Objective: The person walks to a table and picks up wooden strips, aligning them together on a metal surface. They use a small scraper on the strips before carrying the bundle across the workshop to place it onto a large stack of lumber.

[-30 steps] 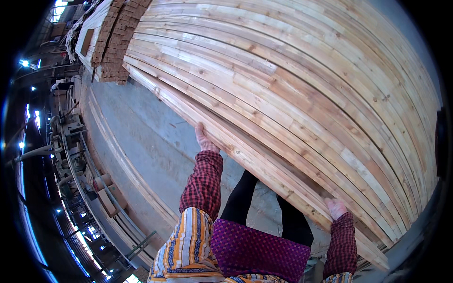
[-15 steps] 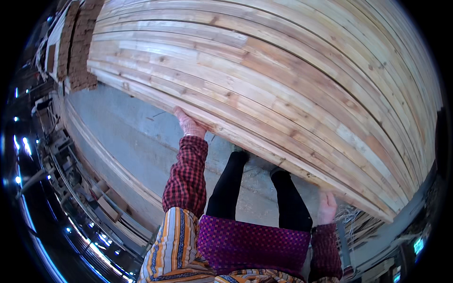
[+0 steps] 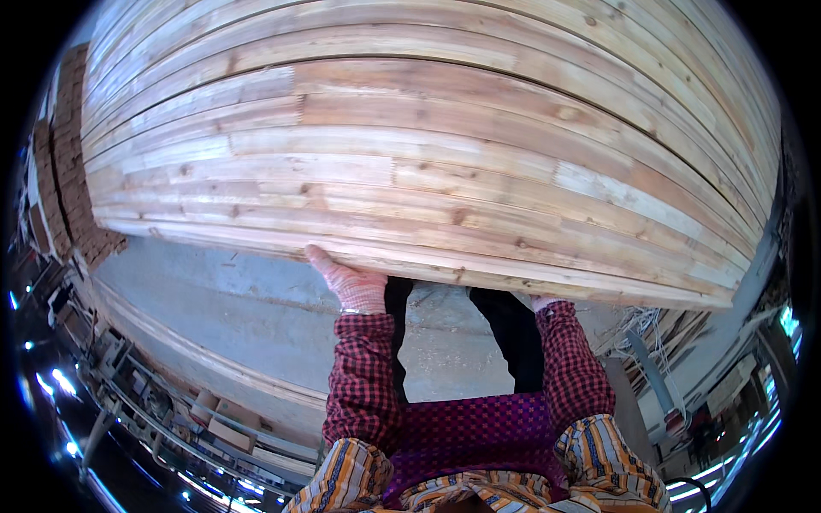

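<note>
Long pale wooden strips (image 3: 368, 167), knotty and finger-jointed, lie side by side in a broad layer that fills the upper view. The nearest wooden strip (image 3: 410, 263) forms the edge towards me. My left hand (image 3: 352, 284), in a pinkish glove, grips this strip left of the middle. Its thumb lies against the edge and its other fingers are hidden beneath. Further right, my right hand (image 3: 542, 301) is at the underside of the same edge. Only a small part near the wrist shows, and its fingers are covered by the wood.
Below the edge is a grey concrete floor (image 3: 214, 286), where my legs stand. Stacked timber (image 3: 73, 162) rises at the far left. Wooden offcuts and machine parts (image 3: 214, 419) lie lower left. A grey post (image 3: 652, 372) and loose pale strapping (image 3: 641, 325) are at right.
My view has turned, so the near edge lies more level. My right hand has shifted inward along the edge and gone mostly under it. My left hand stays on the edge strip.
</note>
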